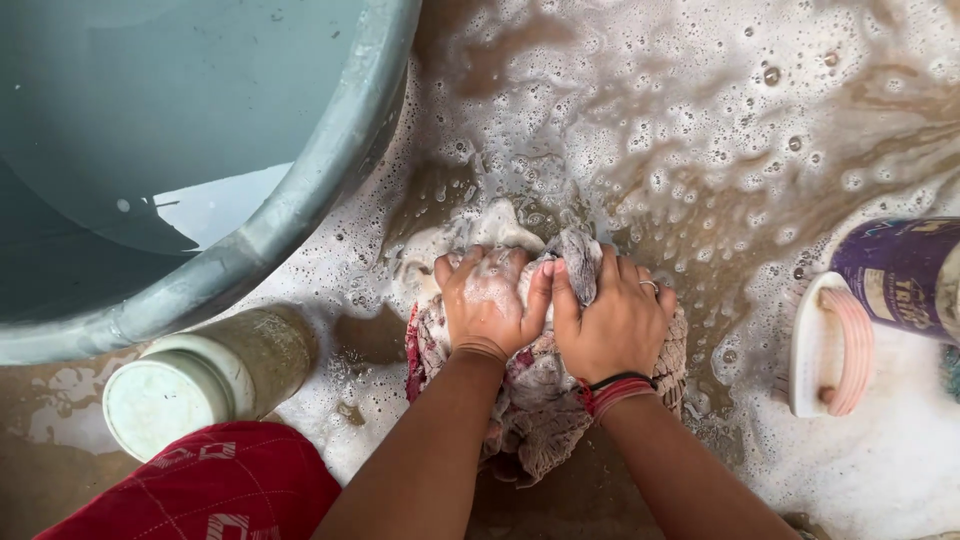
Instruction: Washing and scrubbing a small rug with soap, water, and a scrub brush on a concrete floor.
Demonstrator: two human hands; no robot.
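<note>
Pressing down side by side, the left hand (pixel 487 300) and the right hand (pixel 612 318) are working a bunched, wet patterned cloth (pixel 535 405) against the soapy ground (pixel 700 150). The left hand's fingers (pixel 452 272) are curling closed over the far edge of the cloth, gripping a fold of it, with suds covering the knuckles. The right hand's fingers (pixel 600 270) are likewise bending shut around a grey wad of the same cloth, a ring showing on one finger and red and black bands (pixel 618 390) sitting on the wrist. The cloth is lying at the middle of the scene, just under both palms, trailing nearer between the forearms. A large grey tub (pixel 300 200) of water is standing at the far left. A capped pale bottle (pixel 200 380) is lying near left, beside a red patterned garment (pixel 220 485). At the right, a pink-and-white scrubbing brush (pixel 830 345) is resting against a purple packet (pixel 900 275).
</note>
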